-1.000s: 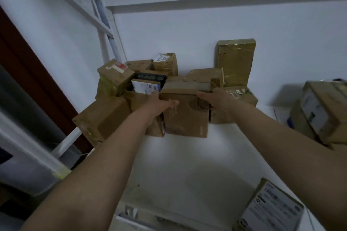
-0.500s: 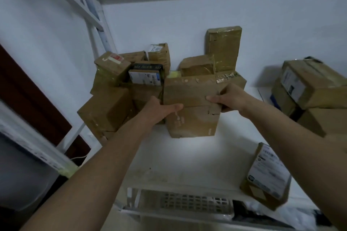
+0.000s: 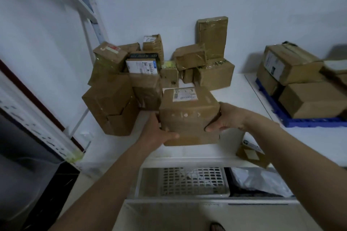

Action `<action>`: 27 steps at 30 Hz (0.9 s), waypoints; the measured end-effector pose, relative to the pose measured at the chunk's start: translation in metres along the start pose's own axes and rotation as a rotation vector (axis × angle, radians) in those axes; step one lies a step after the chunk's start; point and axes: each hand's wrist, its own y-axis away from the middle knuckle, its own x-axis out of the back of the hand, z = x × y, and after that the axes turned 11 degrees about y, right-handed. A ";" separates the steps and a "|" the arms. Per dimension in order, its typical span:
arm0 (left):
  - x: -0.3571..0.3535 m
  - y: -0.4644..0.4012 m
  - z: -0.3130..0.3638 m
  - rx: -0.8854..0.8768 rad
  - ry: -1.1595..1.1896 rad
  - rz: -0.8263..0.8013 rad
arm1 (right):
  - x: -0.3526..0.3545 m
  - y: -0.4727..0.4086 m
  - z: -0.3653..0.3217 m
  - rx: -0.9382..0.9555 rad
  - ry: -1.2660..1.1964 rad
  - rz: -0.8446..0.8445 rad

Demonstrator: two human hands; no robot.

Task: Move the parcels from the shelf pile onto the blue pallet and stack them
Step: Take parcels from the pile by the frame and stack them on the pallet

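Fingers of both hands clasp the parcel, seemingly lifted.

White shipping labels sit on the held parcel and several piled boxes, their print too blurred to read.
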 end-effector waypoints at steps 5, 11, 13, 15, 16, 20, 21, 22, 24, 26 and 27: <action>0.002 0.015 -0.031 0.118 -0.048 -0.054 | -0.035 0.002 0.019 -0.110 0.051 -0.062; 0.004 0.023 -0.026 0.084 0.099 -0.341 | -0.050 0.013 0.014 -0.114 -0.098 -0.014; 0.004 0.027 -0.022 0.066 0.135 -0.379 | -0.055 0.018 0.013 -0.128 -0.169 0.074; 0.004 0.027 -0.020 0.052 0.170 -0.397 | -0.053 0.023 0.010 -0.104 -0.166 0.111; 0.004 0.027 -0.016 0.044 0.175 -0.400 | -0.049 0.027 0.007 -0.084 -0.151 0.120; 0.005 0.025 0.012 -0.028 0.214 -0.355 | -0.027 0.044 -0.010 0.007 -0.162 0.210; 0.006 0.023 0.021 -0.051 0.215 -0.351 | -0.022 0.048 -0.014 0.027 -0.174 0.233; 0.005 0.022 0.030 -0.084 0.206 -0.346 | -0.015 0.053 -0.015 0.044 -0.185 0.254; 0.000 0.021 0.049 -0.155 0.186 -0.365 | -0.002 0.064 -0.017 0.068 -0.199 0.289; -0.010 0.019 0.068 -0.197 0.152 -0.373 | 0.012 0.075 -0.014 0.085 -0.207 0.330; -0.016 0.017 0.077 -0.202 0.125 -0.364 | 0.020 0.081 -0.011 0.092 -0.211 0.353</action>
